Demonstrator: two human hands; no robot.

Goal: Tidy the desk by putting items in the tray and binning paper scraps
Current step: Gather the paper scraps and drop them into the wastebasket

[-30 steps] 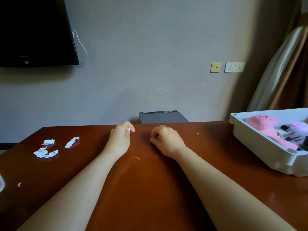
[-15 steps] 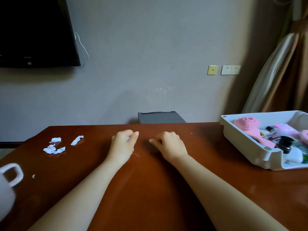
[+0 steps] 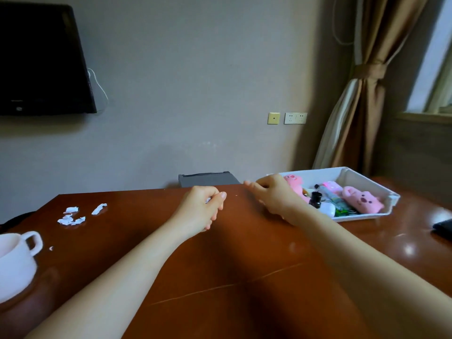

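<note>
Brown and shiny, the worktop (image 3: pixel 244 253) fills the bottom of the view, and two bare arms reach across it. The left hand (image 3: pixel 200 211) is curled up, with a little bit of white paper (image 3: pixel 208 199) pinched inside its fingers. The right hand (image 3: pixel 271 194) is up near the far edge of the worktop, in front of the white tray (image 3: pixel 367 182), with its fingers bent and its fingertips pointing left. I cannot tell if it holds anything. More white paper scraps (image 3: pixel 73 216) lie in a small bunch on the far left side of the worktop, well apart from both hands, and one tiny scrap (image 3: pixel 51 248) lies closer, beside a white cup (image 3: pixel 17 263). The tray sits on the right side of the worktop. Inside it are a pink plush toy (image 3: pixel 363 200), another pink toy (image 3: pixel 294 183) partly hidden by the right hand, a small black bottle (image 3: pixel 316 199) and some other small things too mixed up to name. Behind the far edge of the worktop, between the two hands, a grey bin (image 3: pixel 208 179) stands by the wall.
</note>
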